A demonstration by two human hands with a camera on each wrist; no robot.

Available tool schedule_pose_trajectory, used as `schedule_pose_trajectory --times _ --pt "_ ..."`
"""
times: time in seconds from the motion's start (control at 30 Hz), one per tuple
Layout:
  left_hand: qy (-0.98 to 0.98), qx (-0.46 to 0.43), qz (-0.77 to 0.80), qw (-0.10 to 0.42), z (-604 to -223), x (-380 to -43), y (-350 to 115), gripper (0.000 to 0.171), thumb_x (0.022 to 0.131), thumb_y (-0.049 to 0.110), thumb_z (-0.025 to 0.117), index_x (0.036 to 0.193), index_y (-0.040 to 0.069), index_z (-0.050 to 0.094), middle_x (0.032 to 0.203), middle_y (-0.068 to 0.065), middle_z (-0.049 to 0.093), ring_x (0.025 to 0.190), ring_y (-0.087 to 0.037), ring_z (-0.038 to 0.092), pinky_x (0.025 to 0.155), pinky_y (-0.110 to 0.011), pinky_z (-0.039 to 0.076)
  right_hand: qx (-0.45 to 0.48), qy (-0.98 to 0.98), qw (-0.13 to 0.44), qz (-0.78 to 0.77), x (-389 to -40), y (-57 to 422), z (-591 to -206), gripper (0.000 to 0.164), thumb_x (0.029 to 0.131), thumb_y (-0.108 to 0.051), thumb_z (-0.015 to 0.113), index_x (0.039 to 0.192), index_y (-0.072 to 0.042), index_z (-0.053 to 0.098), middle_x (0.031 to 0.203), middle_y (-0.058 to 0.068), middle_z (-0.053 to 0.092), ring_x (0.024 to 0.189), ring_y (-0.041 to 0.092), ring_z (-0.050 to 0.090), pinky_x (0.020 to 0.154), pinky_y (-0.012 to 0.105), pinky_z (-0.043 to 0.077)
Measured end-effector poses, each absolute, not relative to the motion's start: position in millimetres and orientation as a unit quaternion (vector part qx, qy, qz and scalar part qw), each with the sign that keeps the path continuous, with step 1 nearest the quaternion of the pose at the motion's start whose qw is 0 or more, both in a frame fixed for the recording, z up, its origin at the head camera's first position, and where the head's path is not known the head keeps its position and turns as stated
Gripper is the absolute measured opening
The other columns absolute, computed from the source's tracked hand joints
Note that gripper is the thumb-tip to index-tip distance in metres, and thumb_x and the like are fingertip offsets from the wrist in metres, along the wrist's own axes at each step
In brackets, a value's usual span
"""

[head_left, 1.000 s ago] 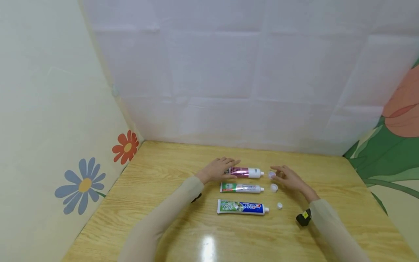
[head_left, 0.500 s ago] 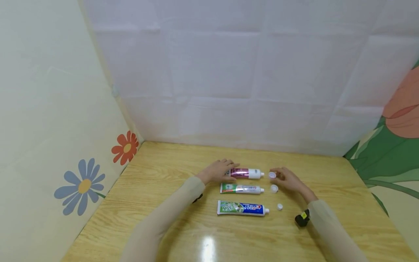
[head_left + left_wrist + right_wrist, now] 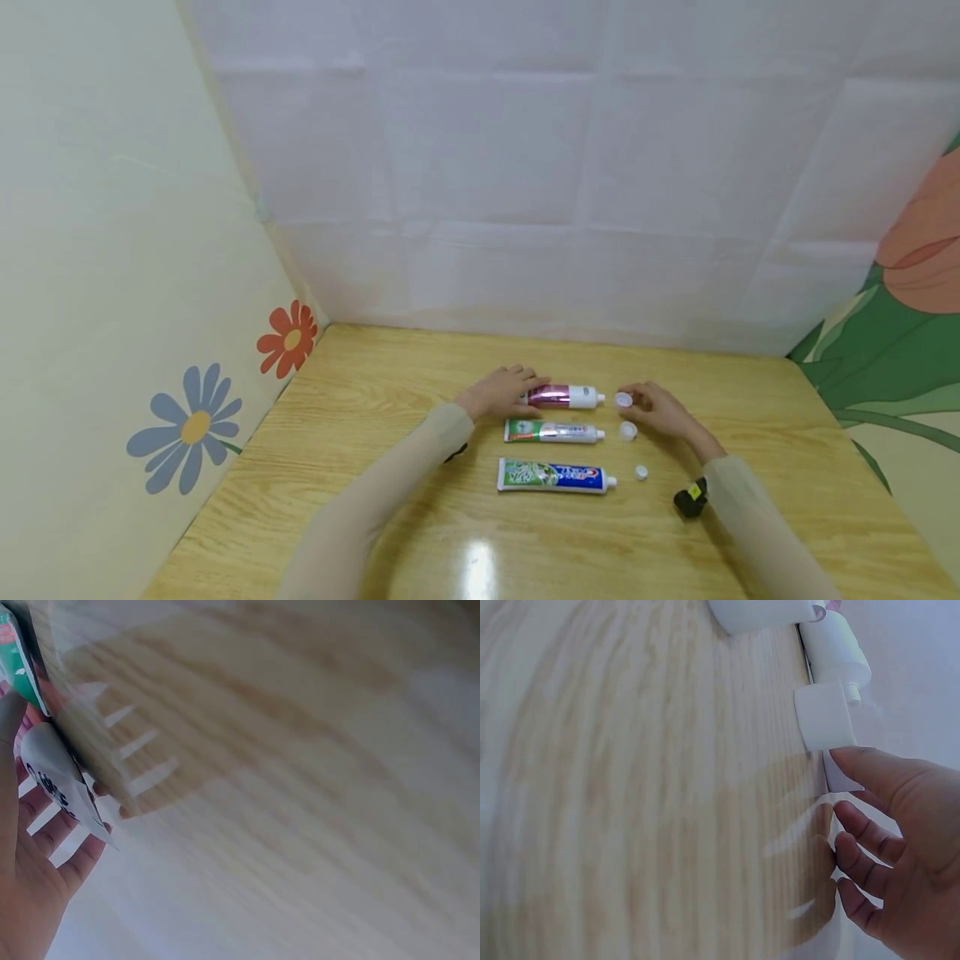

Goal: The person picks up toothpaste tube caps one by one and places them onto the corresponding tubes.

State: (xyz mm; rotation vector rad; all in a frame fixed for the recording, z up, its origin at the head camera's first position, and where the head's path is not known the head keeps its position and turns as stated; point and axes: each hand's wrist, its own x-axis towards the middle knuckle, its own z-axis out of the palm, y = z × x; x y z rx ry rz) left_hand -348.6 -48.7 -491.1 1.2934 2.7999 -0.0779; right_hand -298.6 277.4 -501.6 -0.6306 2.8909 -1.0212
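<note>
My left hand [image 3: 501, 393] lies over the tail end of a purple-and-white toothpaste tube [image 3: 555, 397], thumb on the near side and fingers on the far side. In the left wrist view the tube's pale, lettered end [image 3: 56, 776] shows between thumb and fingers. To the right, my right hand [image 3: 658, 410] pinches a round white cap [image 3: 623, 401] beside that tube's bare nozzle. The right wrist view has the cap's pale edge [image 3: 840, 776] between thumb and forefinger, mostly hidden, with the other fingers curled loosely. Another white cap [image 3: 825, 716] is close to the thumb tip.
Nearer me lie a green-and-white toothpaste tube [image 3: 553, 432] and a larger blue-and-green one [image 3: 553, 476], both uncapped. A white cap [image 3: 627, 431] and a smaller cap [image 3: 641, 472] sit by their nozzles. A pale cloth [image 3: 480, 167] hangs behind the wooden table [image 3: 360, 367].
My right hand's thumb and forefinger have come in around the far cap. The left hand has stayed almost in place on the purple tube. The tubes have not visibly moved.
</note>
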Motion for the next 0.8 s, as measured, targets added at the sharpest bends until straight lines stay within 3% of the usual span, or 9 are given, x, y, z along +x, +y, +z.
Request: schedule_pose_trajectory --times 0.27,0.8 --pt "0.904 0.424 -0.042 0.022 -492.2 -350.0 -45.0 0.073 0.088 0.065 0.038 0.147 0.022 0.026 0.138 -0.002 0.043 0.124 -0.019 0.041 0.105 -0.038 0.036 -0.192 0.925 0.007 -0.328 -299.8 278.4 -502.8 0.034 0.087 -0.022 0.065 0.114 -0.002 0.06 0.095 0.008 0.057 0.088 0.021 0.051 0.075 0.036 0.044" --pt "0.898 0.44 -0.024 0.014 -493.5 -354.0 -43.2 0.063 0.092 0.055 0.042 0.142 0.017 0.035 0.13 -0.001 0.048 0.116 -0.016 0.046 0.102 -0.032 0.039 -0.201 0.921 -0.012 -0.333 -300.3 276.9 -504.7 0.031 0.086 -0.021 0.067 0.11 -0.003 0.063 0.095 0.008 0.06 0.089 0.022 0.053 0.078 0.039 0.045"
